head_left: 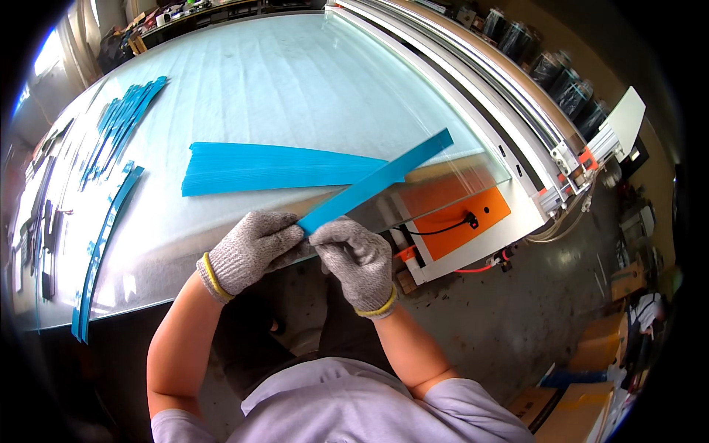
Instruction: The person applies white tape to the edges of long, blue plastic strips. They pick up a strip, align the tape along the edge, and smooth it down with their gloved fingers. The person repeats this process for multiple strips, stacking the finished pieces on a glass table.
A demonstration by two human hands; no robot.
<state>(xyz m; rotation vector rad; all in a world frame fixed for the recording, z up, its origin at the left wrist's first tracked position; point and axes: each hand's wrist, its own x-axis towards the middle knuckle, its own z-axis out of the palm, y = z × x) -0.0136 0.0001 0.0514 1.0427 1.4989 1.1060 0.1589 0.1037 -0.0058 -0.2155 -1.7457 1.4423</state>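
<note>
A long flat blue strip (384,177) slants up to the right from my hands, its far end over the glass. My left hand (251,251), in a grey knit glove with a yellow cuff, is closed on the strip's near end. Beside it my right hand (356,262), gloved alike, has its fingers curled and pinched at the same end. Just beyond lies a fanned stack of blue strips (266,170) on the glass-topped table (273,81). The held strip crosses over the right tip of that stack. My fingers hide the strip's very end.
At left lie narrow blue strips (122,122), a long curved-looking blue strip bundle (107,244) overhanging the front edge, and dark thin pieces (48,221). A white machine rail (473,96) borders the right side, near an orange panel (465,221) with a black cable. Cardboard boxes (583,399) stand lower right.
</note>
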